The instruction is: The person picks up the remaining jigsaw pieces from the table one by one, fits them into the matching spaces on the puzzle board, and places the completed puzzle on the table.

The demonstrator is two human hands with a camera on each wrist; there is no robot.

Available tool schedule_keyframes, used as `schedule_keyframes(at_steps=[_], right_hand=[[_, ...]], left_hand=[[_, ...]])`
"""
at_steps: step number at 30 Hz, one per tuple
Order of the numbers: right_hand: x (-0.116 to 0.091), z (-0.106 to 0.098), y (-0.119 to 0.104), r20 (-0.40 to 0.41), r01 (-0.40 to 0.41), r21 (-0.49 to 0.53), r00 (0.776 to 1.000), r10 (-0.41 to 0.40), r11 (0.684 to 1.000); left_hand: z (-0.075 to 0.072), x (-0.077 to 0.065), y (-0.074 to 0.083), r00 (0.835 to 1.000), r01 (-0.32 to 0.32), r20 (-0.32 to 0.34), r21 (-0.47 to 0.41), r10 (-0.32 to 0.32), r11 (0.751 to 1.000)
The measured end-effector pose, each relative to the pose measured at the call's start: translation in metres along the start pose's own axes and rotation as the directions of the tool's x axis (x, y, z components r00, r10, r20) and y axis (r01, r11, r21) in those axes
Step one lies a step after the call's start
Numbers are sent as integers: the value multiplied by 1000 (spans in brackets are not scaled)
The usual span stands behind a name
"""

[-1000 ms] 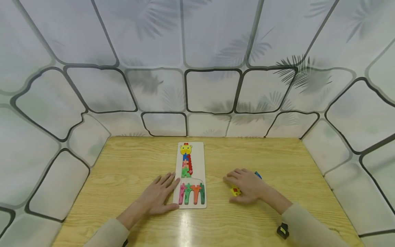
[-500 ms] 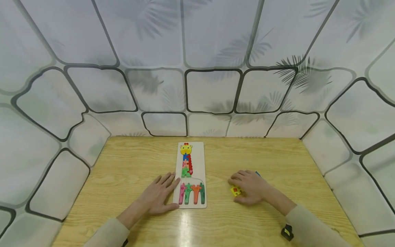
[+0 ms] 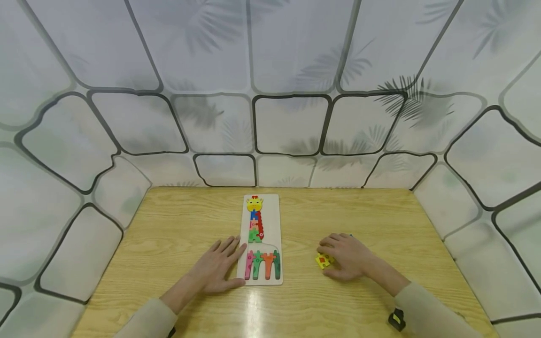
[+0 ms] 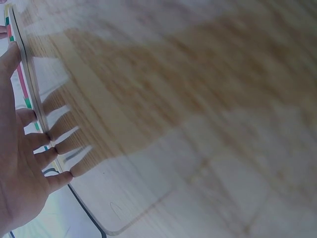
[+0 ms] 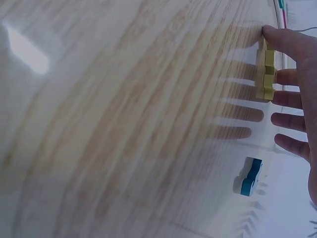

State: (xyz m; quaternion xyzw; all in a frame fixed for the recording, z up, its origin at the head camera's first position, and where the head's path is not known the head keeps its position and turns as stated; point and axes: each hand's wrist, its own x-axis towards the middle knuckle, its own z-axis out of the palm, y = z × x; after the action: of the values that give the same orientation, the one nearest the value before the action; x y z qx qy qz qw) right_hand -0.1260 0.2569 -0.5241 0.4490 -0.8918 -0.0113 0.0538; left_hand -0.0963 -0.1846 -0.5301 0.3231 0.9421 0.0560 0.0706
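The left hand (image 3: pixel 220 267) lies at the near left side of the white board (image 3: pixel 272 220), its fingers straight and spread, the index finger and thumb touching the edge. On the board, the yellow giraffe head (image 3: pixel 254 203) sits at the far end, above blue, pink and green neck pieces (image 3: pixel 253 224) with a red strip (image 3: pixel 260 225) along their right. Nearer, four legs (image 3: pixel 263 265) stand in a row: pink, green, orange, dark green. A bare outlined area lies between neck and legs.

Well right of the board, the right hand (image 3: pixel 346 257) arches over the yellow piece (image 3: pixel 323 261), which lies on the counter (image 3: pixel 203 211) and shows a red patch. Its fingers are apart and loosely extended, thumb near one end of the piece; whether they touch it is hard to tell. The blue piece (image 5: pixel 251 177) lies just beyond, mostly hidden in the head view.
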Motion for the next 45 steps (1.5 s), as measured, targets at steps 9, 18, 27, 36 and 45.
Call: schedule_keyframes(at_steps=[9,18,27,36,45], right_hand=[[-4,0,1,-26,7,-1,1000,-7,1000],[-7,2,3,-49,8,-9,999,-8,1000],[-11,4,6,-81,24,-21,996,-26,999],[-14,6,9,-88,32,-13,996,-33,999],[-15,3,8,-68,32,-21,997,-33,999]], left_hand=[[0,0,0,1000,-2,-6,-6,2,1000],[1,0,-1,1000,0,-3,-11,-1,1000],[1,-1,0,1000,-4,-21,-5,4,1000],[3,-1,-1,1000,-4,-22,-6,4,1000],[3,0,0,1000,-3,-24,-2,3,1000]])
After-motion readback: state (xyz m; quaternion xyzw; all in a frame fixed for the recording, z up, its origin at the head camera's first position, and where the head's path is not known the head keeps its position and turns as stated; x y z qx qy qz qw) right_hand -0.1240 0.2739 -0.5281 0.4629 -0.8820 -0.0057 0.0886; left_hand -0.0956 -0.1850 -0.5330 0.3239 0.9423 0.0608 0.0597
